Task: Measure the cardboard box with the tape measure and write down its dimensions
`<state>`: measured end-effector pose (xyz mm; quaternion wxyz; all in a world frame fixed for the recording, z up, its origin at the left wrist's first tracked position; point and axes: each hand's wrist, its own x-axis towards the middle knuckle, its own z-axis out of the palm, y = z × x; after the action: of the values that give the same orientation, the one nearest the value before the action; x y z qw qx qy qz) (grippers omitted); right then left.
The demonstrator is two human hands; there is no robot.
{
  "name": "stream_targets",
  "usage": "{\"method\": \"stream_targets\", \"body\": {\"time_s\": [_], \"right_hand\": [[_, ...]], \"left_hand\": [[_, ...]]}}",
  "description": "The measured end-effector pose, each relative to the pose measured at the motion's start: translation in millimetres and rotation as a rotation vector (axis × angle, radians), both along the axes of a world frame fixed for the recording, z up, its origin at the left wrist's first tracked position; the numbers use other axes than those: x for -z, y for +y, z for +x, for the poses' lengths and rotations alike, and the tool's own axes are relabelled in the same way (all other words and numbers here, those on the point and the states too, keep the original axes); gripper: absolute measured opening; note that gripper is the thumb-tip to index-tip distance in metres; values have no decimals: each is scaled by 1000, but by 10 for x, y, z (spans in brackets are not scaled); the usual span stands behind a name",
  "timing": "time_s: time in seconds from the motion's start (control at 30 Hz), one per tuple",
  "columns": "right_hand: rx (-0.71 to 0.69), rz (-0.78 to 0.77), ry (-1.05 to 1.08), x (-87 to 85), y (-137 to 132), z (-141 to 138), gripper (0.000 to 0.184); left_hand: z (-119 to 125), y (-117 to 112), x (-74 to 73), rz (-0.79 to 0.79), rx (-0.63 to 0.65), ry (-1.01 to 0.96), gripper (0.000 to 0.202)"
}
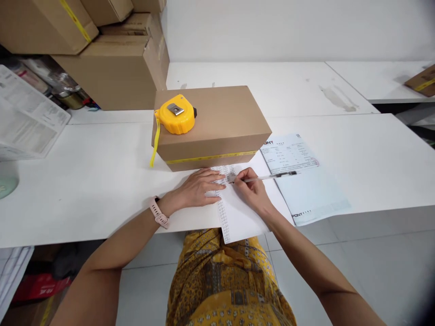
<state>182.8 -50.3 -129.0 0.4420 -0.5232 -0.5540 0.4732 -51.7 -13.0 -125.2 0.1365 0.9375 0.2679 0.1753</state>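
Note:
My right hand (253,190) grips a slim pen (268,176), its tip down at a white sheet of paper (243,217) with small writing in columns along its left side. Fingers spread, my left hand (202,188) lies flat with its fingertips on the sheet's left edge; a pale pink band circles that wrist. Just beyond both hands stands a closed cardboard box (217,117) with yellow tape along its near side. On top of the box, at the left, rests a yellow tape measure (176,117) with a strap hanging over the edge.
A pale blue printed form (302,185) lies right of the sheet. Several cardboard boxes (118,72) are stacked at the back left. At the far left stand a white printed carton (30,117) and a greenish round object (7,184). Another box (423,81) sits at the far right.

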Motion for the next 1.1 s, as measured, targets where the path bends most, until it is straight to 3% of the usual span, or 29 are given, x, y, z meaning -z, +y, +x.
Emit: {"method": "stream_targets", "body": {"time_s": [0.17, 0.33, 1.1], "right_hand": [[-27, 19, -71, 18, 12, -28, 31], [34, 20, -123, 34, 63, -6, 34], [-28, 70, -181, 36, 52, -2, 27]], "left_hand": [[-34, 11, 19, -68, 4, -56, 24], [-35, 11, 34, -101, 1, -112, 23], [-40, -5, 48, -3, 4, -97, 24]]}}
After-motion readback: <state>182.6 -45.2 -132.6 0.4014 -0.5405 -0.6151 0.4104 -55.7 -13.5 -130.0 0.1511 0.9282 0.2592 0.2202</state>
